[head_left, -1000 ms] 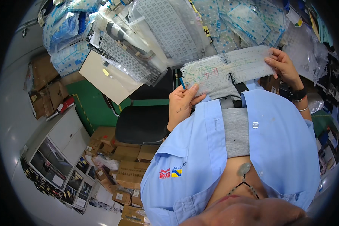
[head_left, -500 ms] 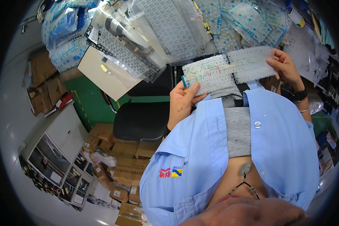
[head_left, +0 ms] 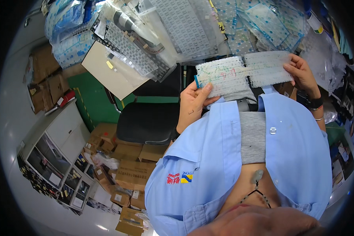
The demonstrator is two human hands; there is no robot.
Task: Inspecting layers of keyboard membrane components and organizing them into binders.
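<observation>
I hold a whitish, semi-clear sheet point(head_left: 220, 78) up in front of my chest. It has two panels with a dark notched gap between them, jagged edges, and faint green and red marks. My left hand point(head_left: 195, 98) is closed on its left end, thumb on top, beside a small blue tab point(head_left: 197, 82). At the other end, my right hand point(head_left: 301, 73) pinches the right edge between thumb and fingers. What kind of sheet it is, I cannot tell.
Beyond my hands lie clear bags of printed sheets point(head_left: 181, 27) and blue-dotted plastic packs point(head_left: 263, 23). A beige board point(head_left: 106, 74) juts out over a black chair point(head_left: 147, 122). Cardboard boxes point(head_left: 133, 175) and a white cabinet point(head_left: 67, 126) stand at left.
The sheet and both hands have shifted slightly right in the picture, with the surroundings also shifting a little. Both hands keep their hold, and the sheet's surface catches the light differently.
</observation>
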